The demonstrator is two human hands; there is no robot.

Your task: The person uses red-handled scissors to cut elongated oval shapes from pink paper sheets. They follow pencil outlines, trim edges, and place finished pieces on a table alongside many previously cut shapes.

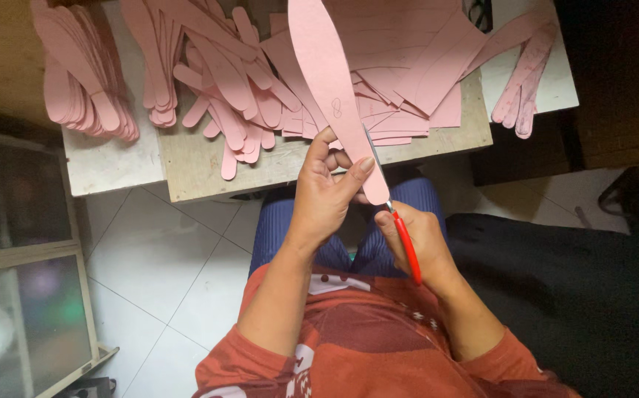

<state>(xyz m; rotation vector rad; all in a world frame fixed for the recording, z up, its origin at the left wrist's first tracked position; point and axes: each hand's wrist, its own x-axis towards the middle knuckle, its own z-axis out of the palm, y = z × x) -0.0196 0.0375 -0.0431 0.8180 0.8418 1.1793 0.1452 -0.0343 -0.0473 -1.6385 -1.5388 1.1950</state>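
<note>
Taking the table (186, 166) as the landmark: at its far left lay a stack (76, 81) of cut pink shapes, and toward its middle a looser heap (223, 88) of the same, then uncut pink sheets (422, 74) with traced outlines. Off its right end, a few more cutouts (522, 81) lay on a white surface.

In front of the table's near edge, above the lap, the left hand (327, 195) was closed on a long pink piece (327, 66), thumb on top and fingers beneath, pinching its narrow lower part. The piece stood up and away over the table.

Just right of it, the right hand (422, 243) was wrapped around red-handled scissors (400, 228), blades along the piece's right edge; how far they gaped could not be told.

The piece looked thin, light and bendable, likely card or foam sheet, so holding it close to the cut seemed wise.
</note>
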